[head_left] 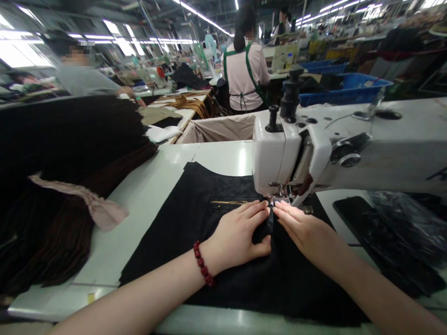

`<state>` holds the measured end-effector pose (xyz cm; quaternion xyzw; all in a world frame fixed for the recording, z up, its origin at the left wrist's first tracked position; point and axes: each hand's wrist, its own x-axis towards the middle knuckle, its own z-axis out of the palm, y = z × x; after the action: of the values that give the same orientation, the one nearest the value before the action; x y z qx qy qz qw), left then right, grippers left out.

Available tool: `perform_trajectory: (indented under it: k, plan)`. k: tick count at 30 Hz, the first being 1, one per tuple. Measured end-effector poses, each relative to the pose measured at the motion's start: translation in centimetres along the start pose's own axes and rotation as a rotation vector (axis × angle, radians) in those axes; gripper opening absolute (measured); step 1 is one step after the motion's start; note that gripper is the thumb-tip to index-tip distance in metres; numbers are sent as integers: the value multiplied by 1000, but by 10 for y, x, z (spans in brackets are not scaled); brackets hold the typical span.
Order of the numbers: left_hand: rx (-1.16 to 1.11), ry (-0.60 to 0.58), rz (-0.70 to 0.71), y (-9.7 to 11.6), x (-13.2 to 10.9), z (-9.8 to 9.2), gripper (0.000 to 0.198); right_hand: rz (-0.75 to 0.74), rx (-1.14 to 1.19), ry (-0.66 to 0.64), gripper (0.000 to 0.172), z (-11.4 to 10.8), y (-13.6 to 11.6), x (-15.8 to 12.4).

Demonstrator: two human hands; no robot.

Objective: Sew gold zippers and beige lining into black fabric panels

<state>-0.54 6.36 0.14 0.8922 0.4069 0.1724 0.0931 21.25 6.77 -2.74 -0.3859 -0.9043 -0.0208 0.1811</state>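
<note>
A black fabric panel (195, 223) with a brass zipper (228, 203) lies on the white sewing table (146, 186). My left hand (240, 232) rests flat on the fabric, fingers stretched toward the needle, a red bead bracelet (203, 270) on its wrist. My right hand (300, 228) lies flat beside it, fingertips touching the cloth just under the presser foot (275, 199). Both hands press the fabric at the head of the white sewing machine (314, 149). A small fold of black cloth sits between my two hands.
A tall stack of dark and brown fabric pieces (59, 195) tied with a pink strip (87, 202) fills the left. Black material (394, 232) lies to the right. A cloth-lined bin (223, 128) stands behind the table. Other people work at stations beyond; blue crates (345, 90) sit at the back.
</note>
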Motion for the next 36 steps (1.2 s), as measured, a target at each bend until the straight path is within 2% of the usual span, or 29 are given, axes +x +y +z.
perform_trajectory:
  k: [8,17,20,24,28,36]
  plan:
    - [-26,-7,6,-3,2,-1,47,-34,-38,26,44,5,3,0]
    - [-38,-5,3,-7,4,-1,45,30,59,39,44,1,2,4]
    - [-43,-37,0,-8,3,-6,45,35,55,52,41,0,1,5]
    - [-29,-102,77,-7,-2,-14,49,78,38,83,37,-3,-1,2]
    - [-4,-163,177,-6,-7,-16,48,82,35,58,36,-2,-4,-2]
    - [-56,-77,108,-4,-9,-10,39,192,49,30,37,2,-6,0]
